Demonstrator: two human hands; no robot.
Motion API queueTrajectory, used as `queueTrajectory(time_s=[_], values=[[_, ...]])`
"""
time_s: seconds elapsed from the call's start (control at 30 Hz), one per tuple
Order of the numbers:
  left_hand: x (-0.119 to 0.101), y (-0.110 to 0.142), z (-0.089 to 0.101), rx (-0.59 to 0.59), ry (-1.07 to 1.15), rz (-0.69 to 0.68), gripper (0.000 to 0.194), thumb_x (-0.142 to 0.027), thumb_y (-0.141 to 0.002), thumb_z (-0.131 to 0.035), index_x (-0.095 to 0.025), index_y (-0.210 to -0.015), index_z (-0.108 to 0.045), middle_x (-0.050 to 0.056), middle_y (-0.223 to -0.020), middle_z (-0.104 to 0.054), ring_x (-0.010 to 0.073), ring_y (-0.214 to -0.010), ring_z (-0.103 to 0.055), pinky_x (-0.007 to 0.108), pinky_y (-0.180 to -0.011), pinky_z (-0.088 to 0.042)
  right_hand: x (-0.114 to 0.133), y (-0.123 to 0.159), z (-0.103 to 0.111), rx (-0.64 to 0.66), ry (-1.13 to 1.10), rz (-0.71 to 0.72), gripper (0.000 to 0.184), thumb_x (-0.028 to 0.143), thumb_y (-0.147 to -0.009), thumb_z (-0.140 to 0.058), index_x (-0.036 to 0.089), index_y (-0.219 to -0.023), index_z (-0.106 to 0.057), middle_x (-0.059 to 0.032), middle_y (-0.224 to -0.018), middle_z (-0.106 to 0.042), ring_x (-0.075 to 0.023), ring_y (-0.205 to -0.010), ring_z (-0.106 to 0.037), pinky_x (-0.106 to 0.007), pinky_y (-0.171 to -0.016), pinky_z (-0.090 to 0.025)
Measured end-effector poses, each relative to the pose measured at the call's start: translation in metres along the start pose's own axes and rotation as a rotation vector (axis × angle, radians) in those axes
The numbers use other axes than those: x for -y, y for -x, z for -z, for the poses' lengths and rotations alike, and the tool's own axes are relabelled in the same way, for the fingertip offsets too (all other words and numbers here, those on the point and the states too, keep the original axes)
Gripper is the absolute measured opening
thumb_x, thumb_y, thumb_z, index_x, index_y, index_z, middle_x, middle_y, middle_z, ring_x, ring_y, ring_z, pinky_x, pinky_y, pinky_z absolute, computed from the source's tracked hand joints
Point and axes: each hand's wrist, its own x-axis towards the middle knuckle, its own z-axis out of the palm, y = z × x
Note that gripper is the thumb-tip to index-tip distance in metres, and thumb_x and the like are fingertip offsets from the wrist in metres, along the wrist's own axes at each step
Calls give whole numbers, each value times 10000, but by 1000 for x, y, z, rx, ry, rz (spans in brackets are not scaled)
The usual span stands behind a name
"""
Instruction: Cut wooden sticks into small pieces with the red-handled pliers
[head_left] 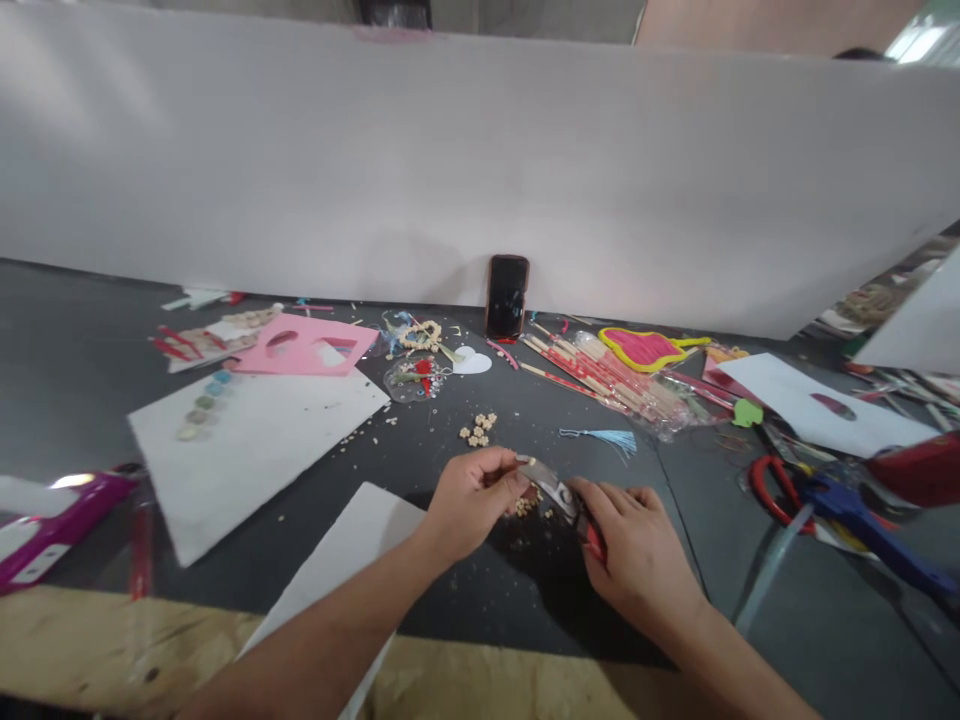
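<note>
My right hand (637,545) is wrapped round the red handles of a pair of pliers (553,488), whose metal jaws point up and left. At the jaw tips my left hand (476,500) is closed in a pinch, with thumb and forefinger together. What lies in that pinch is too small and hidden to make out. Below the jaws, small pale wooden beads (525,507) are scattered on the dark table, partly covered by the hands. Just beyond my left hand sits a little cluster of flower-shaped wooden pieces (478,430).
A phone (507,297) leans on the white partition (480,170). Red-and-cream sticks in plastic (600,375) and a light-blue tassel (611,438) lie right of centre. A blue glue gun (862,520) and red-handled scissors (772,490) are at right, white sheets (255,440) and pink card (307,345) at left.
</note>
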Motion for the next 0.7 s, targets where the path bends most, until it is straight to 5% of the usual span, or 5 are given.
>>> queueTrajectory(time_s=[0.7], values=[[-1,-1,3,65,-111,11,212,-310,-773,-523,-133,-709,-621,10,-592,-624,82,-464,-484,183,-480,-375,-6,-1,4,57,-31,17,518,148,-681,-464,195,-1196,-469,-85,-1014,-626,-211,-885,-545,-385,-833,-244]])
